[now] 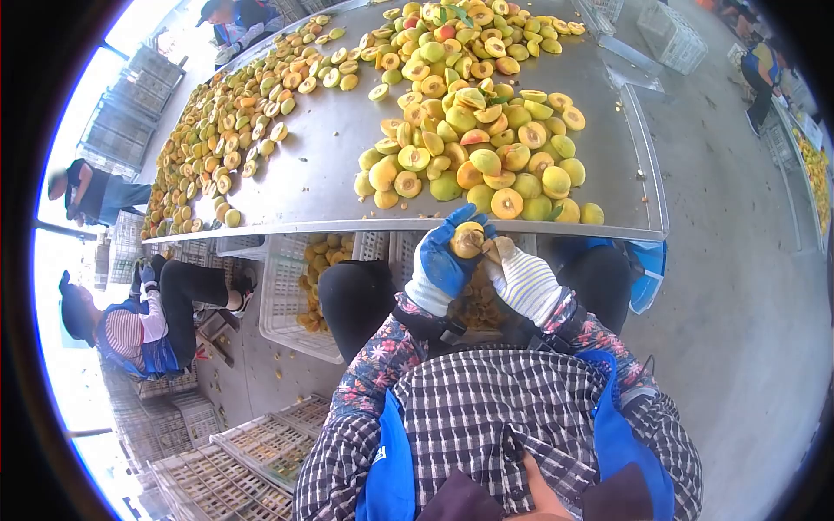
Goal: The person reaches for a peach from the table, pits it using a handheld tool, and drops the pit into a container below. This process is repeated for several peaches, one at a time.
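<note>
In front of the table's near edge, my left hand [437, 267], in a blue-coated glove, is closed around a yellow peach half [467, 240]. Its cut side faces up, with a brown hollow or stone in the middle. My right hand [526, 280] wears a white striped glove with stained fingertips. Those fingers are pinched together against the peach's right side; whatever they hold is hidden. Just beyond both hands lies a heap of halved yellow-green peaches [486, 161] on the metal table [326, 187].
More halves [230, 143] spread along the table's left side. Below the edge, a white crate [300, 334] holds peach pieces. A co-worker [135, 330] sits at the left, with others farther off. Stacked crates [234, 469] stand at lower left; a blue bin [647, 273] is by my right knee.
</note>
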